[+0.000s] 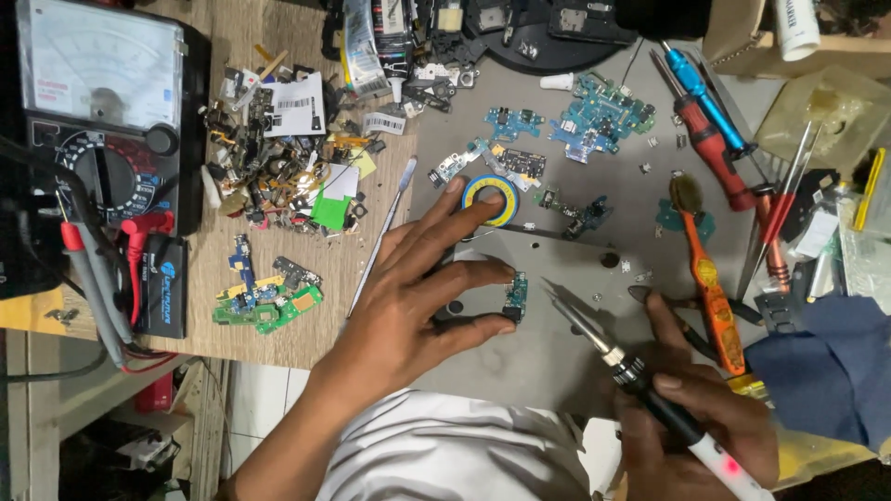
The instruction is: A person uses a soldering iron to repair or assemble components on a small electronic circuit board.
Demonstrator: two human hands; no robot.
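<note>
left hand [408,306] fingers [483,274] spreading wide, pinning small circuit board [515,295] flat mid-table | right hand [696,417] fingers closing around soldering iron [650,390], tip nearing board

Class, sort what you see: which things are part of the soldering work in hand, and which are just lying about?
In use:
left hand
small board
right hand
soldering iron

Lying about:
multimeter
toothbrush
screwdrivers
tape roll
scrap parts pile

Wooden workbench [306,339] with a grey mat [548,357] over its right part; an analog multimeter [102,111] at the left edge, what look like scrap parts [278,158] mid-top, screwdrivers [710,139] toward the right edge
</note>
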